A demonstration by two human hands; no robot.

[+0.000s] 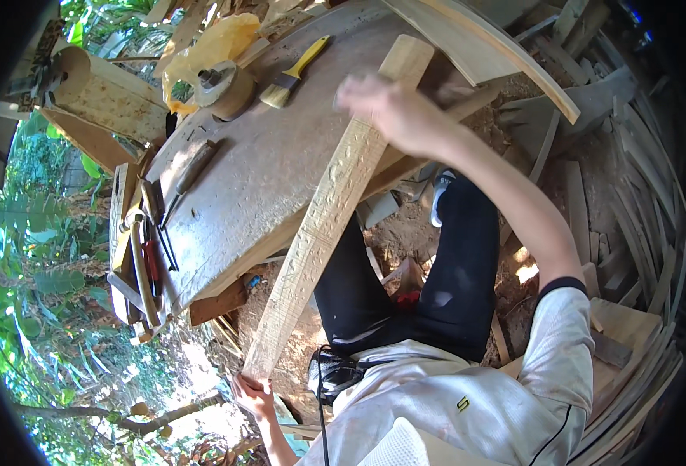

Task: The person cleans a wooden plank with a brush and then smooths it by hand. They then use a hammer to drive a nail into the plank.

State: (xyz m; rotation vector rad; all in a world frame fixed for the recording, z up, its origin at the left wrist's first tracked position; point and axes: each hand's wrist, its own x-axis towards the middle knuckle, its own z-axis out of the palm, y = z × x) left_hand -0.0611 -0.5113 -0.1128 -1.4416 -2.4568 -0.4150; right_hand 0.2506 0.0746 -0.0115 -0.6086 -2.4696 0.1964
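Observation:
A long pale wooden plank [320, 225] slants from the lower middle up over the workbench, its far end resting near the bench's edge. Small marks or dents run along its upper face. My left hand [254, 397] is closed around the plank's near end, low in the view. Over the plank's far part is my right hand [382, 113], smeared by motion. Its fingers are too blurred to show whether they hold anything, though a small greyish edge shows at their tips.
On the brown workbench [257, 171] lie a yellow-handled paintbrush [296, 71], a round wooden block [226, 92] and a chisel-like tool [191, 167]. Hand tools [141, 260] crowd its left end. A yellowish plastic bag [211, 54] sits behind. Curved wood strips [483, 46] and offcuts stand at right.

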